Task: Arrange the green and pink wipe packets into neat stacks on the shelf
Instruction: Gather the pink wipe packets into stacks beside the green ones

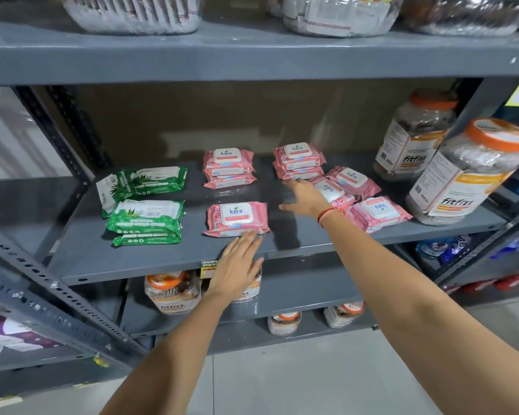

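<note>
On the grey shelf (162,259) lie green wipe packets: a front stack (146,220) and a looser back pile (144,181). Pink packets form two back stacks (228,167) (298,160), one single front packet (237,218) and three loose packets at the right (378,212) (352,179) (331,191). My left hand (237,265) is flat and open, fingertips touching the front pink packet's near edge. My right hand (304,197) reaches in open, fingers spread, beside the loose pink packets and just in front of the right back stack, holding nothing.
Two large fitfizz jars with orange lids (468,172) (414,136) stand at the shelf's right end. More jars (171,292) sit on the shelf below. Wrapped bundles (132,13) fill the shelf above. A slotted upright (72,136) bounds the left.
</note>
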